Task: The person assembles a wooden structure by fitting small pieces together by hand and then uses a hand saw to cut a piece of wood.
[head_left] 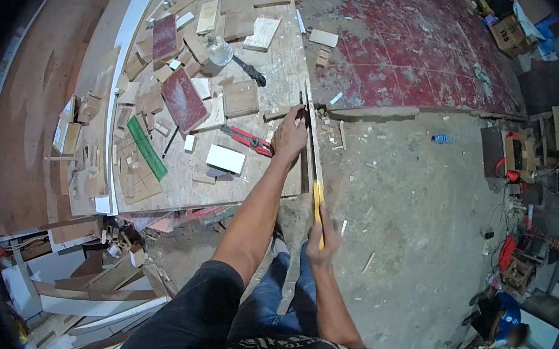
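Observation:
At the right edge of the wooden workbench (262, 180), my left hand (291, 134) is closed on a thin strip or piece at the edge; what exactly its fingers grip is partly hidden. My right hand (324, 239) is wrapped round the yellow handle of a saw-like tool (318, 194), whose long narrow blade runs up along the bench edge past my left hand. A red and black cutter (248, 140) lies just left of my left hand. Near it are a white block (225, 159), a dark red panel (184, 100) and a green curved piece (147, 147).
Wood offcuts and a clear jar (219, 51) with a black-handled brush cover the bench. A worn red panel (402, 59) lies beyond. On the floor are a blue bottle (442, 139) and scraps. Another person (506, 319) is at lower right; a scrap pile (93, 284) is at lower left.

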### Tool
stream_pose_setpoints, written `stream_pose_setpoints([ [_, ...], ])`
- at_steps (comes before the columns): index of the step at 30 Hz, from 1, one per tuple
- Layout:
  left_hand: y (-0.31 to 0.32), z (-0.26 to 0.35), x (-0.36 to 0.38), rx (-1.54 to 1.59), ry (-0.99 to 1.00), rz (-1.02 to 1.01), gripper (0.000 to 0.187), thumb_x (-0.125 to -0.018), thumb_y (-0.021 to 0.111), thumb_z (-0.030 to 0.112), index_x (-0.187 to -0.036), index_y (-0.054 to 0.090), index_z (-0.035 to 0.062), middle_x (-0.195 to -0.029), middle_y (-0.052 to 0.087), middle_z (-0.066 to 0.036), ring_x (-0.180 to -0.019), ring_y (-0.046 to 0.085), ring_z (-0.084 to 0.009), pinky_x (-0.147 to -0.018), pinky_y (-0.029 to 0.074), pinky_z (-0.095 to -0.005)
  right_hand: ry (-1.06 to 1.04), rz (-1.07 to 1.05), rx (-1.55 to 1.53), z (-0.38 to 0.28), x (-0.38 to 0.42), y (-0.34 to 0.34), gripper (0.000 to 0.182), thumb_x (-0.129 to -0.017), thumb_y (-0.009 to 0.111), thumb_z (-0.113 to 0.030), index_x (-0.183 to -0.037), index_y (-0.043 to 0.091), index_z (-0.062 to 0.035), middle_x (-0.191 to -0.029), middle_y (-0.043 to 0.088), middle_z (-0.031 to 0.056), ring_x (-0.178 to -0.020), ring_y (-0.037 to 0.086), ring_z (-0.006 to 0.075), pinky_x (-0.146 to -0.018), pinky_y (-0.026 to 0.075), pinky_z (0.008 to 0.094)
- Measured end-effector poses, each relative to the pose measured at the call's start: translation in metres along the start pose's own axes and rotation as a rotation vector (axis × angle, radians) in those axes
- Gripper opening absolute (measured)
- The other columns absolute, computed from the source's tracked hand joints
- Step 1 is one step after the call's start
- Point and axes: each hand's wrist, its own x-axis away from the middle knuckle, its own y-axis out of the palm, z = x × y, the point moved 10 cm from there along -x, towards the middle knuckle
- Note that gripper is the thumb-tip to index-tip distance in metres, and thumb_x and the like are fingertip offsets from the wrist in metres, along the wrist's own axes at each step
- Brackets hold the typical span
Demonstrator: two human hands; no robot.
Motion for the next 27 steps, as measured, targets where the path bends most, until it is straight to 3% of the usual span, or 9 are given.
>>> stream_pose_setpoints([
  [2, -0.004, 0.002, -0.001, -0.035, -0.054, 0.005, 0.044, -0.091, 0.056, 0.023, -0.134, 0.049, 0.0242, -0.124, 0.064, -0.016, -0.114, 0.06, -0.0374, -0.093, 0.048, -0.0455, 0.338, -0.252, 0.015, 0.038, -0.025, 0.038, 0.041, -0.097, 0.049, -0.012, -0.135, 0.052, 0.0032, -0.119, 0.062, 0.029, -0.094, 0.07, 0.0301, -0.077, 0.053, 0.0398],
  [4, -0.008, 0.004, -0.002, -0.041, -0.085, 0.016, 0.039, -0.092, 0.054, 0.02, -0.132, 0.053, 0.0196, -0.121, 0.065, -0.015, -0.112, 0.06, -0.0385, -0.092, 0.047, -0.0458, 0.185, -0.17, -0.008, 0.036, -0.04, 0.044, 0.042, -0.096, 0.05, -0.011, -0.135, 0.052, 0.004, -0.114, 0.064, 0.0298, -0.079, 0.07, 0.0263, -0.067, 0.053, 0.0389],
  [6, -0.006, 0.007, 0.001, -0.016, -0.03, 0.039, 0.04, -0.092, 0.054, 0.02, -0.133, 0.052, 0.0195, -0.121, 0.065, -0.016, -0.112, 0.06, -0.0383, -0.092, 0.047, -0.0458, 0.204, -0.101, -0.051, 0.035, 0.001, 0.021, 0.04, -0.099, 0.048, -0.015, -0.135, 0.054, 0.0016, -0.087, 0.067, 0.0116, -0.059, 0.051, 0.0127, -0.055, 0.043, 0.029],
  [10, -0.006, 0.009, 0.0, 0.018, -0.019, 0.002, 0.045, -0.09, 0.053, 0.022, -0.135, 0.049, 0.0247, -0.127, 0.063, -0.014, -0.116, 0.059, -0.0373, -0.094, 0.047, -0.0463, 0.163, -0.125, -0.043, 0.021, -0.008, 0.014, 0.04, -0.099, 0.048, -0.013, -0.136, 0.053, 0.0005, -0.106, 0.07, 0.0192, -0.088, 0.067, 0.019, -0.077, 0.05, 0.0298],
  [19, -0.007, 0.007, 0.002, -0.053, -0.101, -0.015, 0.041, -0.093, 0.054, 0.025, -0.133, 0.052, 0.0225, -0.121, 0.064, -0.017, -0.111, 0.06, -0.0404, -0.091, 0.047, -0.0469, 0.11, -0.075, -0.035, 0.014, -0.002, 0.008, 0.039, -0.098, 0.047, -0.01, -0.136, 0.054, 0.0, -0.1, 0.071, 0.0166, -0.057, 0.049, 0.0088, -0.052, 0.041, 0.0271],
  [21, -0.006, 0.005, 0.004, -0.052, -0.131, 0.001, 0.041, -0.093, 0.053, 0.025, -0.133, 0.052, 0.0231, -0.122, 0.064, -0.016, -0.112, 0.06, -0.0401, -0.092, 0.047, -0.0467, 0.246, -0.236, -0.001, 0.022, -0.059, 0.041, 0.04, -0.096, 0.048, -0.008, -0.133, 0.054, 0.0037, -0.124, 0.062, 0.0257, -0.101, 0.069, 0.0328, -0.085, 0.052, 0.0352],
  [24, 0.0, -0.004, 0.005, -0.016, -0.097, -0.002, 0.041, -0.093, 0.052, 0.026, -0.134, 0.052, 0.0253, -0.124, 0.063, -0.015, -0.114, 0.059, -0.0397, -0.093, 0.047, -0.0466, 0.198, -0.139, -0.025, 0.036, -0.004, 0.025, 0.04, -0.096, 0.049, -0.008, -0.133, 0.054, 0.0029, -0.126, 0.061, 0.0251, -0.107, 0.067, 0.0315, -0.088, 0.052, 0.0329],
  [25, 0.001, -0.004, -0.003, -0.005, -0.066, -0.006, 0.04, -0.093, 0.052, 0.028, -0.134, 0.052, 0.0259, -0.124, 0.063, -0.015, -0.114, 0.059, -0.0397, -0.093, 0.047, -0.0467, 0.158, -0.126, -0.07, 0.032, 0.021, 0.009, 0.039, -0.099, 0.047, -0.01, -0.136, 0.054, -0.0012, -0.092, 0.068, 0.0076, -0.057, 0.047, 0.0073, -0.053, 0.039, 0.0241],
  [27, 0.0, -0.002, -0.002, -0.009, -0.046, -0.004, 0.04, -0.093, 0.052, 0.03, -0.134, 0.052, 0.0262, -0.125, 0.063, -0.016, -0.114, 0.059, -0.0399, -0.093, 0.047, -0.0472, 0.152, -0.12, -0.059, 0.027, 0.007, 0.013, 0.039, -0.099, 0.047, -0.01, -0.137, 0.054, -0.0014, -0.087, 0.066, 0.0059, -0.056, 0.046, 0.0071, -0.053, 0.039, 0.0241],
])
